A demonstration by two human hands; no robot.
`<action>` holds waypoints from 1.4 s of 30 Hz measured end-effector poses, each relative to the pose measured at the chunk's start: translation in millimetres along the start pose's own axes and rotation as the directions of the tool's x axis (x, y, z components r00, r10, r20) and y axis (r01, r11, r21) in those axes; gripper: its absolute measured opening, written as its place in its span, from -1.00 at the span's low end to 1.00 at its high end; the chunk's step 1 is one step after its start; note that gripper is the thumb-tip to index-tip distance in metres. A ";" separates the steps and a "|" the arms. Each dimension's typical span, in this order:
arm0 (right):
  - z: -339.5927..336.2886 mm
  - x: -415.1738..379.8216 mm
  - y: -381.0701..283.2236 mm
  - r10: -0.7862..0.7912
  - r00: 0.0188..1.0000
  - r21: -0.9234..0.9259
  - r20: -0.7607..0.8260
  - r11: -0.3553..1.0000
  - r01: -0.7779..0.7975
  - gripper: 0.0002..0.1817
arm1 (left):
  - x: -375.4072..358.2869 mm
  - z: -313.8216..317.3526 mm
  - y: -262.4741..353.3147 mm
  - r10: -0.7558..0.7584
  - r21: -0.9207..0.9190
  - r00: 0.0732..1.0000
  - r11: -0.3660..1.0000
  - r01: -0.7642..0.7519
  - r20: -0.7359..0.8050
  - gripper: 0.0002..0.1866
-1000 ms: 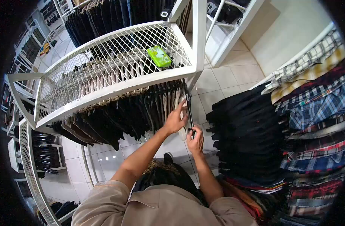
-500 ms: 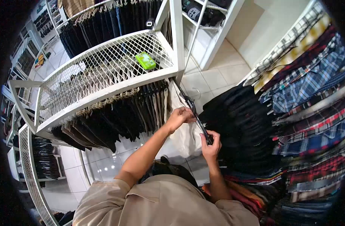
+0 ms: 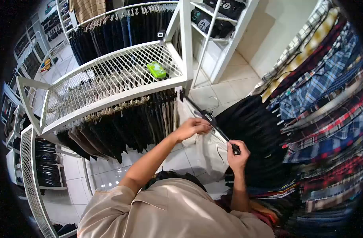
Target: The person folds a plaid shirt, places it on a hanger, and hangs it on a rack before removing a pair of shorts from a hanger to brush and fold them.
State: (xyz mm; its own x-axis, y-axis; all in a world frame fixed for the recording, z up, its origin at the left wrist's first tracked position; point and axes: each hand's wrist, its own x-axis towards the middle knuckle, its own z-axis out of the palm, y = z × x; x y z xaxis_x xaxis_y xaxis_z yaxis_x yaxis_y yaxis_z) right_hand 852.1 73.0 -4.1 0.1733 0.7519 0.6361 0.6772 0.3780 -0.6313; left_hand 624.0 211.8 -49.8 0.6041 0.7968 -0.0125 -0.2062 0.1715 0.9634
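Note:
A black hanger (image 3: 208,116) with a metal hook runs diagonally in front of me, and cream-coloured trousers (image 3: 209,154) hang from it. My right hand (image 3: 237,154) is closed round the hanger's lower right end, at its black clip. Near the middle of the hanger, my left hand (image 3: 194,129) has its fingers bent together at the trousers' waistband; what lies between the fingertips is too small to make out. The hanger's far end is close to the rack's corner.
A white mesh-topped rack (image 3: 122,93) with hanging trousers stands at the left, a green packet (image 3: 156,70) on top. Black garments (image 3: 253,135) and plaid shirts (image 3: 308,95) hang at the right. White shelves (image 3: 213,39) hold dark items behind.
My right hand has moved right with the hanger's end, and the trousers have swung right. My left hand has shifted slightly right and down along the hanger.

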 end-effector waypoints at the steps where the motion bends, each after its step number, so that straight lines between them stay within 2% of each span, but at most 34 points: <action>1: -10.7 7.2 -1.1 -0.035 0.999 0.020 0.014 0.999 0.034 -0.88 | -1.2 -5.4 1.1 0.070 -0.002 0.997 0.998 -0.070 -0.020 -0.71; 2: -24.6 14.8 -4.2 0.004 0.998 0.036 0.064 0.999 -0.007 -0.87 | -5.9 -11.4 2.0 0.171 0.038 0.961 0.985 -0.167 -0.216 -0.79; 3: -35.2 22.5 -5.5 0.023 0.996 0.074 0.083 0.997 -0.029 -0.88 | -9.3 -25.5 -8.4 0.282 0.204 0.860 0.956 -0.212 -0.425 -0.84; 4: -46.3 31.9 -8.7 -0.007 0.994 0.084 0.105 0.997 -0.002 -0.89 | -14.5 -37.0 -9.1 0.508 0.508 0.654 0.835 -0.212 -0.560 -0.83; 5: -56.5 41.2 -12.7 -0.034 0.991 0.096 0.130 0.995 0.021 -0.89 | -23.3 -52.5 -10.8 0.494 0.532 0.570 0.839 -0.114 -0.656 -0.68; 7: -70.9 61.4 -20.1 -0.083 0.984 0.134 0.157 0.989 0.062 -0.87 | -48.6 -72.3 -6.4 0.465 0.512 0.595 0.853 -0.101 -0.656 -0.29; 9: -77.4 80.3 -24.0 -0.065 0.975 0.178 0.213 0.984 0.026 -0.86 | -66.3 -101.3 -14.6 0.403 0.488 0.764 0.863 -0.133 -0.504 -0.20; 10: -75.9 89.7 -22.2 -0.077 0.969 0.244 0.236 0.970 0.018 -0.85 | -78.0 -101.1 -0.5 0.320 0.377 0.863 0.911 -0.168 -0.390 -0.22; 11: -69.7 101.4 -19.5 -0.166 0.958 0.270 0.235 0.958 0.100 -0.85 | -81.6 -108.2 -5.9 0.299 0.285 0.898 0.935 -0.209 -0.324 -0.46; 13: -53.4 120.3 -19.2 -0.126 0.942 0.312 0.312 0.950 0.023 -0.84 | -104.4 -106.3 16.5 0.142 0.314 0.901 0.949 -0.007 -0.409 -0.70; 14: -42.3 131.8 -22.4 -0.166 0.932 0.321 0.322 0.945 0.057 -0.87 | -112.7 -111.9 13.9 0.207 0.335 0.861 0.941 -0.045 -0.465 -0.74; 15: -30.6 136.4 -22.5 -0.069 0.930 0.370 0.360 0.926 -0.074 -0.84 | -123.3 -116.9 10.3 0.269 0.359 0.812 0.930 -0.079 -0.519 -0.76; 16: -3.3 149.6 -28.2 -0.103 0.916 0.435 0.389 0.896 -0.085 -0.78 | -159.0 -110.2 38.5 0.325 0.340 0.740 0.930 -0.139 -0.589 -0.75; 18: 22.3 163.9 -34.3 -0.165 0.885 0.476 0.435 0.876 -0.071 -0.61 | -192.1 -118.3 50.1 0.378 0.358 0.629 0.919 -0.166 -0.679 -0.72; 19: 39.4 169.0 -42.8 -0.181 0.873 0.499 0.452 0.863 -0.079 -0.60 | -210.8 -119.2 64.2 0.398 0.361 0.578 0.914 -0.185 -0.712 -0.71; 21: 73.2 182.2 -62.9 -0.210 0.855 0.542 0.473 0.835 -0.095 -0.58 | -247.6 -126.9 88.0 0.448 0.432 0.515 0.888 -0.158 -0.731 -0.72; 23: 112.2 194.2 -87.8 -0.169 0.870 0.587 0.464 0.794 -0.159 -0.51 | -277.9 -133.8 111.7 0.491 0.474 0.443 0.866 -0.157 -0.750 -0.73; 24: 133.0 200.4 -96.8 -0.141 0.876 0.640 0.462 0.737 -0.219 -0.49 | -292.0 -139.6 122.8 0.506 0.487 0.434 0.858 -0.162 -0.745 -0.72; 25: 156.1 207.1 -105.4 -0.110 0.880 0.685 0.463 0.675 -0.276 -0.47 | -301.4 -138.9 138.6 0.524 0.510 0.383 0.848 -0.147 -0.761 -0.72; 29: 229.6 236.4 -159.6 -0.123 0.920 0.757 0.371 0.614 -0.223 -0.57 | -336.0 -171.1 184.1 0.588 0.601 0.246 0.799 -0.031 -0.770 -0.68; 31: 257.7 253.7 -189.5 -0.181 0.914 0.755 0.363 0.633 -0.174 -0.58 | -355.3 -186.5 219.9 0.571 0.596 0.240 0.802 0.041 -0.785 -0.67; 32: 271.6 264.6 -206.1 -0.181 0.912 0.739 0.368 0.653 -0.169 -0.57 | -356.3 -185.9 239.1 0.593 0.602 0.158 0.799 0.011 -0.790 -0.66; 33: 286.6 276.9 -222.5 -0.180 0.911 0.722 0.372 0.673 -0.162 -0.55 | -373.0 -208.4 252.2 0.587 0.615 0.250 0.788 0.046 -0.770 -0.65; 35: 309.6 304.2 -253.9 -0.196 0.894 0.721 0.403 0.669 -0.179 -0.44 | -373.3 -220.3 293.5 0.640 0.658 0.206 0.753 0.026 -0.740 -0.61; 37: 349.2 346.0 -277.2 -0.203 0.867 0.687 0.454 0.700 -0.196 -0.40 | -380.2 -256.1 332.3 0.579 0.606 0.227 0.792 0.070 -0.783 -0.48; 38: 366.4 362.7 -292.3 -0.211 0.856 0.686 0.472 0.698 -0.206 -0.40 | -374.3 -271.1 353.5 0.570 0.582 0.124 0.777 0.239 -0.812 -0.40; 39: 383.6 379.5 -309.4 -0.217 0.846 0.685 0.487 0.696 -0.215 -0.40 | -376.6 -304.9 366.2 0.572 0.583 0.127 0.765 0.273 -0.810 -0.09; 40: 410.5 400.5 -315.9 -0.217 0.829 0.652 0.515 0.727 -0.214 -0.42 | -370.8 -327.1 381.2 0.594 0.586 0.101 0.726 0.360 -0.798 -0.07; 41: 437.5 415.4 -320.4 -0.228 0.798 0.665 0.557 0.698 -0.265 -0.45 | -361.7 -347.6 395.0 0.616 0.581 0.078 0.683 0.442 -0.784 -0.06; 42: 460.4 424.9 -319.4 -0.164 0.781 0.627 0.603 0.703 -0.336 -0.48 | -354.0 -363.5 406.2 0.520 0.535 0.158 0.739 0.409 -0.839 -0.04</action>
State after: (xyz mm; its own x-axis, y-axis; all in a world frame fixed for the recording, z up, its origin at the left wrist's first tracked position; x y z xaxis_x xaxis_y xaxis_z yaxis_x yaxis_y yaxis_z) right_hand 380.2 520.4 263.6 -0.4070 0.8506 0.3330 -0.0307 0.3517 -0.9356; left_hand 46.6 209.9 248.6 -0.6581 0.7011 0.2746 0.5065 0.1425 0.8504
